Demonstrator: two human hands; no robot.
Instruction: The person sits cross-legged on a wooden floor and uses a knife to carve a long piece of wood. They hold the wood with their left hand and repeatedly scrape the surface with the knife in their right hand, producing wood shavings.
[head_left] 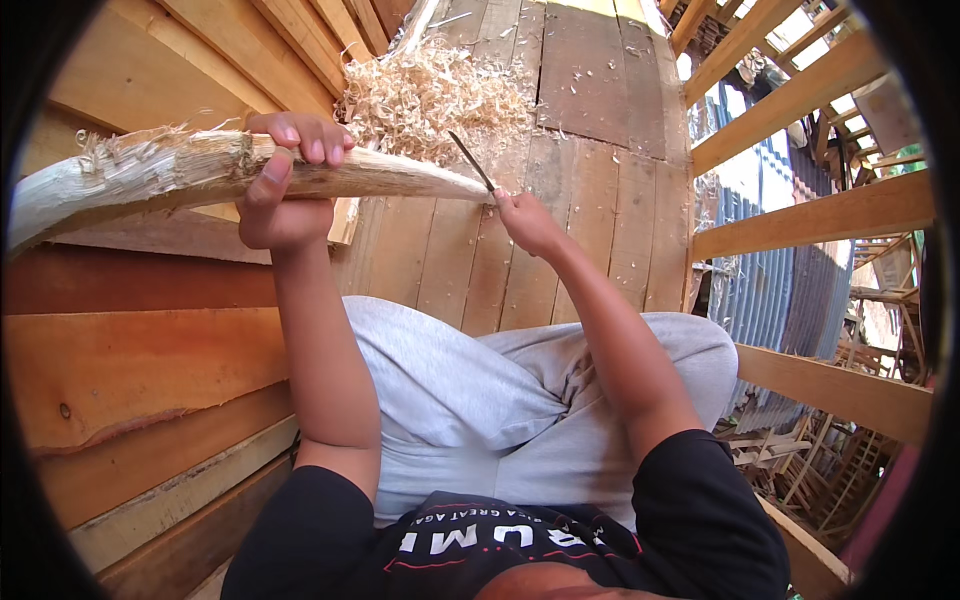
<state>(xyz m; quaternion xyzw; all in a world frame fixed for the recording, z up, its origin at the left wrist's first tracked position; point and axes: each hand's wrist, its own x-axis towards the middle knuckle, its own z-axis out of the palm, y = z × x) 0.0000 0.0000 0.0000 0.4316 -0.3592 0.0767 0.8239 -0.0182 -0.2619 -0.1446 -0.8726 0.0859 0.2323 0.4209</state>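
Observation:
A long, curved piece of pale wood [370, 178] runs from the left rim to the middle, its bark partly stripped and rough strands standing up on the left part. My left hand [290, 180] wraps round it, fingers over the top and thumb on the near side. At its tapered right end, my right hand [525, 222] is closed on the handle of a knife. The dark, narrow knife blade [470, 161] points up and left, beside the wood's tip; whether it touches the wood I cannot tell. Most of the handle is hidden in my fist.
Curled wood shavings [440, 100] lie heaped on the plank floor [600, 215] beyond the wood. A board wall [150, 370] stands close on my left. Wooden rails [820, 218] run along the right, with corrugated metal sheets [745, 290] beyond. My crossed legs [430, 370] are below the wood.

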